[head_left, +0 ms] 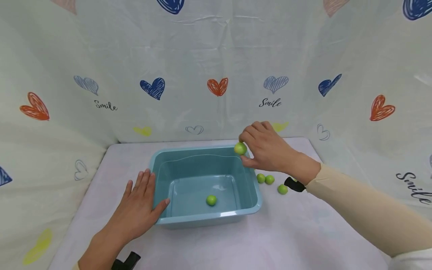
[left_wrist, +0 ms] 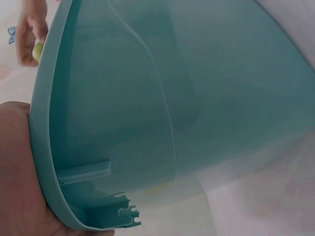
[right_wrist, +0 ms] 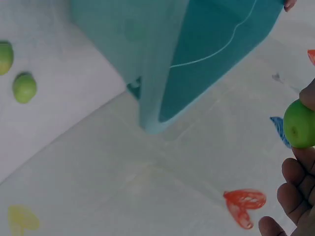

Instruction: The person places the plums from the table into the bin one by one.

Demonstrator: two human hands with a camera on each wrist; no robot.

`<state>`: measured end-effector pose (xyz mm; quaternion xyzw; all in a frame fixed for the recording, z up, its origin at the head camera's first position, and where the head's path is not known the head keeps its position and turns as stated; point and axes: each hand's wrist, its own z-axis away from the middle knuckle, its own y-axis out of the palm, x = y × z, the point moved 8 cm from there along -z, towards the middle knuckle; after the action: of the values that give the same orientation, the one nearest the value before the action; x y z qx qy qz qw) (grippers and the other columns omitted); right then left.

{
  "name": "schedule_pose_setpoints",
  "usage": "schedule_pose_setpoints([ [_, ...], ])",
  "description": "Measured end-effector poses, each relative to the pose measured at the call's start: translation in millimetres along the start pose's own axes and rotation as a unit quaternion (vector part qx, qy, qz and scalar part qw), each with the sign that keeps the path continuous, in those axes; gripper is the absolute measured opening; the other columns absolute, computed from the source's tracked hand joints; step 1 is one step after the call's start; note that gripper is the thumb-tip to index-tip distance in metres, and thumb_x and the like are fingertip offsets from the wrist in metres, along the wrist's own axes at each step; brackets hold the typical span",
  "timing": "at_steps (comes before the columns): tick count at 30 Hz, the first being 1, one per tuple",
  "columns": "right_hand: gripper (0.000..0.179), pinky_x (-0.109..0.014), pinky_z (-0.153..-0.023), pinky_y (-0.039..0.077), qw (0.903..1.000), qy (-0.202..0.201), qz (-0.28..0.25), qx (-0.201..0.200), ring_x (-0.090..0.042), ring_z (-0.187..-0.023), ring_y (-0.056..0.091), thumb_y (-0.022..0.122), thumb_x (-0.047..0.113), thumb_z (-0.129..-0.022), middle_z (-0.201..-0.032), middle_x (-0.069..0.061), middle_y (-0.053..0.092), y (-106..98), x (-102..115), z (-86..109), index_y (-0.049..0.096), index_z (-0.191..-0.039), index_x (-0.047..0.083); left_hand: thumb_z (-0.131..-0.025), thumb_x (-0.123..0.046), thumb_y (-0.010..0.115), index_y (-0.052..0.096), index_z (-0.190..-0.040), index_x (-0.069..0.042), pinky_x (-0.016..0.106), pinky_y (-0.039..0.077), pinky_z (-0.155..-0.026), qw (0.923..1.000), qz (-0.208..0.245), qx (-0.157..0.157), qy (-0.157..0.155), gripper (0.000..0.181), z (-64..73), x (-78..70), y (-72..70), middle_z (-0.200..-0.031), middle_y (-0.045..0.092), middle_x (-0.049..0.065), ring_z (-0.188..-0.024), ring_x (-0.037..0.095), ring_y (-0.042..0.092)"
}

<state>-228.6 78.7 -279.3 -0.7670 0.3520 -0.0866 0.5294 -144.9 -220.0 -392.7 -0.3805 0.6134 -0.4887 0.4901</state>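
Observation:
A pale teal plastic basin (head_left: 195, 165) stands on the table, with one small round green fruit (head_left: 211, 200) on its floor. My left hand (head_left: 136, 210) rests along the basin's left rim, fingers straight and thumb over the edge. Above the basin's back right corner, my right hand (head_left: 266, 148) pinches another green fruit (head_left: 240, 149) between thumb and fingers. The right wrist view shows this held fruit (right_wrist: 299, 125) up close. In the left wrist view, the outer wall of the basin (left_wrist: 123, 98) fills most of the picture.
Several more green fruits (head_left: 269, 179) lie on the white-covered table (head_left: 270, 232) to the right of the basin, partly under the right forearm. A white curtain (head_left: 189, 56) printed with hearts and "Smile" surrounds the table at the back and sides.

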Motion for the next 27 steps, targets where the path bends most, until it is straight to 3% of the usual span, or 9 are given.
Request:
schedule_pose_setpoints([
  [7, 0.03, -0.036, -0.082, 0.036, 0.9949, -0.096, -0.014, 0.029, -0.018, -0.09, 0.042, 0.054, 0.042, -0.085, -0.091, 0.003, 0.05, 14.7, 54.3, -46.8, 0.053, -0.1, 0.016, -0.096, -0.064, 0.042, 0.011, -0.154, 0.005, 0.067, 0.009, -0.115, 1.0, 0.004, 0.004, -0.007, 0.096, 0.1, 2.6, -0.3, -0.162, 0.007, 0.026, -0.15, 0.043, 0.006],
  [12, 0.033, -0.033, -0.08, 0.036, 0.9897, -0.137, -0.017, 0.037, -0.017, -0.09, 0.044, 0.053, 0.045, -0.086, -0.091, 0.003, 0.051, 27.6, 81.9, -66.6, 0.054, -0.101, 0.016, -0.095, -0.064, 0.043, 0.01, -0.154, 0.005, 0.068, 0.007, -0.115, 0.9998, 0.009, 0.009, -0.012, 0.096, -0.1, 2.5, 0.9, -0.162, 0.005, 0.025, -0.15, 0.043, 0.005],
  [22, 0.036, -0.03, -0.078, 0.037, 0.9789, -0.191, -0.058, 0.042, -0.016, -0.092, 0.047, 0.047, 0.047, -0.092, -0.1, 0.003, 0.056, 71.1, 112.1, -70.3, 0.055, -0.109, 0.016, -0.096, -0.063, 0.042, 0.012, -0.154, 0.004, 0.068, 0.011, -0.114, 1.0, -0.002, 0.001, -0.003, 0.094, 0.3, -0.3, 2.0, -0.162, 0.007, 0.024, -0.149, 0.043, 0.009],
  [27, 0.037, -0.029, -0.079, 0.038, 0.9736, -0.213, -0.05, 0.064, -0.015, -0.093, 0.046, 0.046, 0.048, -0.093, -0.102, 0.004, 0.055, 91.9, 121.7, -68.2, 0.054, -0.11, 0.017, -0.096, -0.062, 0.044, 0.013, -0.154, 0.005, 0.069, 0.013, -0.114, 1.0, -0.007, -0.002, -0.004, 0.094, 0.3, 1.2, 0.5, -0.162, 0.009, 0.025, -0.149, 0.045, 0.011],
])
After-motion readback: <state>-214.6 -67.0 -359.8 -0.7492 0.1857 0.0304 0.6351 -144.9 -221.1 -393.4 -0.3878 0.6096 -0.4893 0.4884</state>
